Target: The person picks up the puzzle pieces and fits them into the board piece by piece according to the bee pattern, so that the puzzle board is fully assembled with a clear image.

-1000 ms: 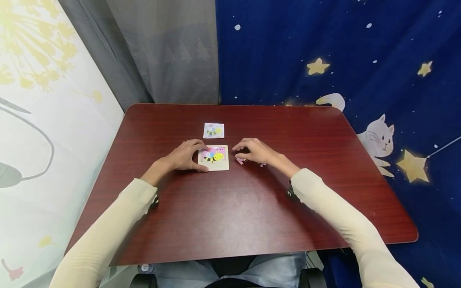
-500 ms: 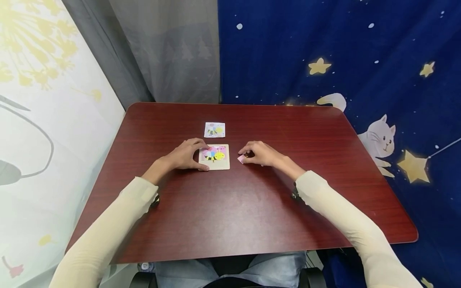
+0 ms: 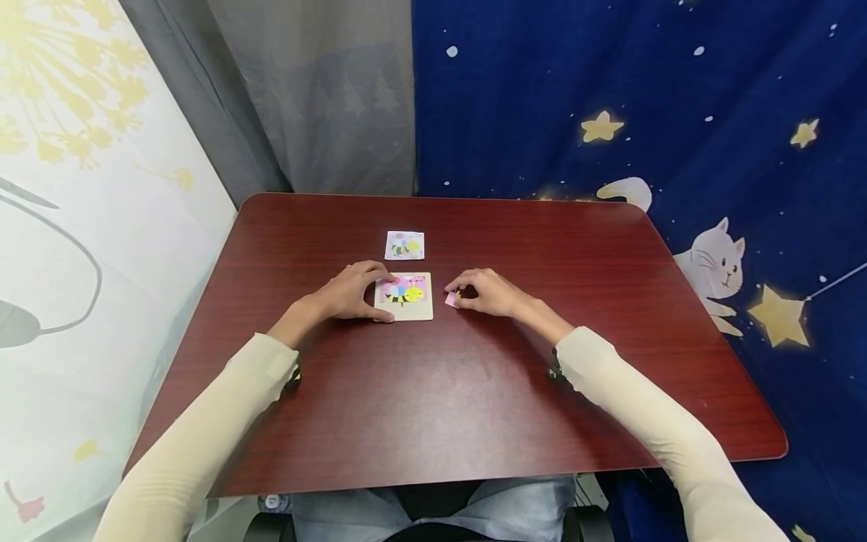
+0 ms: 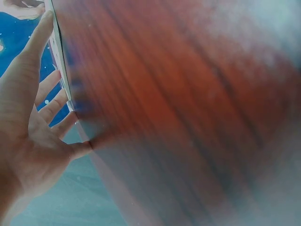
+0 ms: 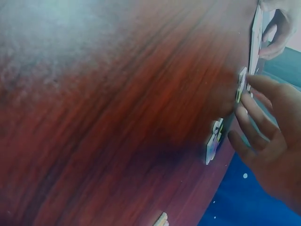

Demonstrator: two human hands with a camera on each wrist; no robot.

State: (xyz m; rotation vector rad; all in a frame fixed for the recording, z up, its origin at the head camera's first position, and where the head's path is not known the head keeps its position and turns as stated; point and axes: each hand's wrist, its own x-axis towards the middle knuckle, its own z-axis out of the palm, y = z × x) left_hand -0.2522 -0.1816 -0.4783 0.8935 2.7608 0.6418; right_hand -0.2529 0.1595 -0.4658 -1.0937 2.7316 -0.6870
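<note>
A small jigsaw board (image 3: 415, 312) with a pale frame and a bee picture on pink lies flat on the table. My left hand (image 3: 347, 293) holds it at its left side, thumb near the front edge and fingers at the far edge. Just right of the board, my right hand (image 3: 493, 292) pinches a pink, yellow and black jigsaw piece (image 3: 451, 299) between thumb and fingers, low over the table. The right wrist view shows that piece (image 5: 241, 84) at the fingertips, apart from the board (image 5: 255, 40).
A card with a matching bee picture (image 3: 405, 246) lies beyond the board. In the right wrist view a loose group of jigsaw pieces (image 5: 213, 142) and another piece (image 5: 161, 220) lie on the dark red table (image 3: 420, 406). Curtains hang behind the table.
My right hand, loosely over the pieces before, has closed its thumb and fingers on a jigsaw piece and then shifted slightly left. The left hand and board stay in place.
</note>
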